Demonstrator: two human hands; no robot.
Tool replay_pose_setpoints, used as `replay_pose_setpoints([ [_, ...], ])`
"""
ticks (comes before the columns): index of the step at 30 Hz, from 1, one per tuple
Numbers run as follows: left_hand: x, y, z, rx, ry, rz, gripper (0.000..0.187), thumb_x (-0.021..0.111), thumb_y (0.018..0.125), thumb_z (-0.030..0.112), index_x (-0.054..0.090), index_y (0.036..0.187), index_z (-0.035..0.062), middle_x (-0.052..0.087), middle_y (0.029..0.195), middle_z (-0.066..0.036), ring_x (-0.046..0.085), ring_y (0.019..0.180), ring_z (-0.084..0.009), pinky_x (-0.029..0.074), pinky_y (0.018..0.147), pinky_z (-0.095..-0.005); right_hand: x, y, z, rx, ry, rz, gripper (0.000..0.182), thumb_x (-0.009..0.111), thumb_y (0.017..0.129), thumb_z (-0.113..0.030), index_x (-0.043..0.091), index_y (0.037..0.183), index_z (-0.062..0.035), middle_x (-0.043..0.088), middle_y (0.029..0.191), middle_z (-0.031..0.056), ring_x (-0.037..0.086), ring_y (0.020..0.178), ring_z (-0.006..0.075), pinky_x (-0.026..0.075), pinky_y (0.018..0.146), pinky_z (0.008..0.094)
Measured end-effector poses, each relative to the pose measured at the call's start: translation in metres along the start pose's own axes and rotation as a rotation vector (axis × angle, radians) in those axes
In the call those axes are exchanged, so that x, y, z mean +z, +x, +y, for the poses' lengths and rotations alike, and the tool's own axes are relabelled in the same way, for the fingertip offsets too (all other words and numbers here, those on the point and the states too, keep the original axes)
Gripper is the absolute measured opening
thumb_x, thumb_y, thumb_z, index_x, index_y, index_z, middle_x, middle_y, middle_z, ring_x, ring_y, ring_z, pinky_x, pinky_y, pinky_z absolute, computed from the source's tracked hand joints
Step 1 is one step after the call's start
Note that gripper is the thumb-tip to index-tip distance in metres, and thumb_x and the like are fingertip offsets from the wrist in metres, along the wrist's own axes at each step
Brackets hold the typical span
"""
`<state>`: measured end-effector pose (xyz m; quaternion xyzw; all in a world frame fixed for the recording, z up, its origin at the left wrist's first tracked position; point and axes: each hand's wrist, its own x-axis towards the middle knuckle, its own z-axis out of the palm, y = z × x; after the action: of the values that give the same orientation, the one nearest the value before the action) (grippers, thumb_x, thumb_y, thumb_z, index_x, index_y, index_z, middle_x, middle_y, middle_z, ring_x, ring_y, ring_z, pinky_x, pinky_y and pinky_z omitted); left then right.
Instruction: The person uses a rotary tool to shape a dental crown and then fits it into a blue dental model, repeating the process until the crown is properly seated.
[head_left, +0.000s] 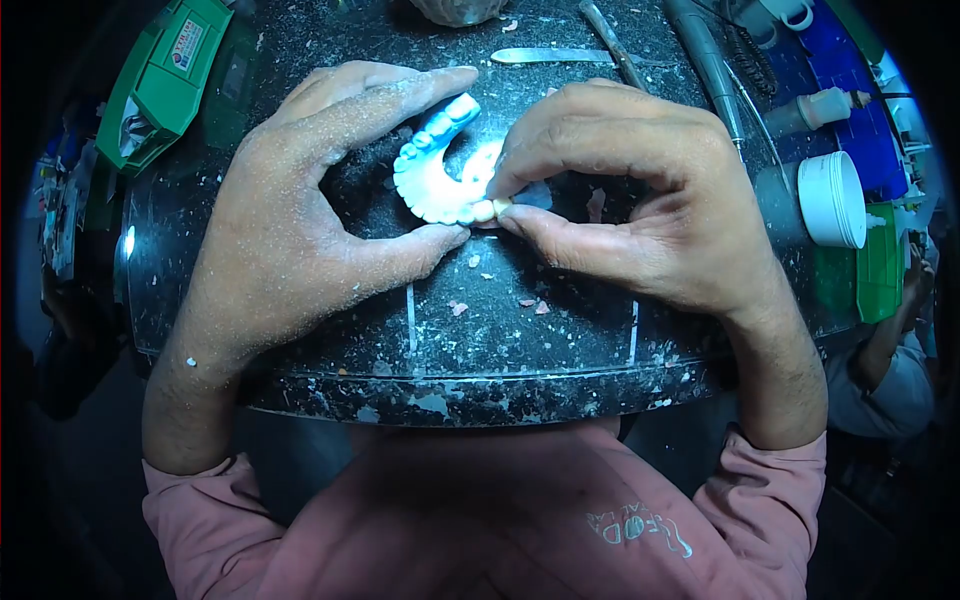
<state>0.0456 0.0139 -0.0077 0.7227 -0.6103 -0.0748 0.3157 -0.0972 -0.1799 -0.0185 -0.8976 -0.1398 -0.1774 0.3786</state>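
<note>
A white, horseshoe-shaped dental model [432, 192] with a row of teeth is brightly lit between my hands. My left hand [290, 200], dusted with white powder, holds it: the thumb presses on its near edge and the index finger curves around the far end. My right hand [640, 185] is closed in a pinch at the model's near right end. Between that thumb and index fingertip sits a small cream-coloured dental crown [501, 207], right against the row of teeth. The glare washes out the middle of the model.
A flat metal spatula [555, 56] and a thin-handled tool [612, 45] lie beyond my hands. A white round tub [832, 200] stands at the right, near a green bin [880, 265]. Another green bin [165, 80] is at the left. Pinkish crumbs dot the dark bench [520, 340].
</note>
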Motion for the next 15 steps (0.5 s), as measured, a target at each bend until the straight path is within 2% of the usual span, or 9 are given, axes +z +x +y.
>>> replay_pose_setpoints([
  [5,0.001,0.001,0.004,-0.057,-0.088,-0.034,0.072,0.077,0.060,0.006,0.057,0.129,0.0028,0.058,0.123,-0.012,0.055,0.114,-0.0210,0.041,0.102,-0.0327,-0.002,0.001,-0.010,0.016,-0.087,0.002,0.018,0.074,0.067,0.001,0.069,0.084,-0.0013,0.067,0.083,0.0085,0.065,0.082,0.0210,0.052,0.077,0.0307],
  [13,0.003,0.002,0.005,-0.006,-0.087,-0.039,0.071,0.075,0.059,-0.001,0.057,0.128,0.0008,0.058,0.123,-0.012,0.055,0.114,-0.0205,0.041,0.102,-0.0319,-0.001,-0.002,-0.020,0.065,-0.160,0.016,0.018,0.074,0.064,0.003,0.065,0.080,-0.0018,0.066,0.083,0.0088,0.066,0.081,0.0237,0.052,0.085,0.0360],
  [15,0.004,0.002,0.008,-0.017,-0.080,-0.040,0.071,0.075,0.059,-0.001,0.057,0.127,0.0007,0.058,0.124,-0.012,0.054,0.115,-0.0206,0.041,0.102,-0.0321,-0.001,-0.001,-0.022,0.008,-0.214,0.016,0.019,0.074,0.064,0.003,0.064,0.081,-0.0017,0.066,0.084,0.0099,0.066,0.082,0.0256,0.052,0.086,0.0363],
])
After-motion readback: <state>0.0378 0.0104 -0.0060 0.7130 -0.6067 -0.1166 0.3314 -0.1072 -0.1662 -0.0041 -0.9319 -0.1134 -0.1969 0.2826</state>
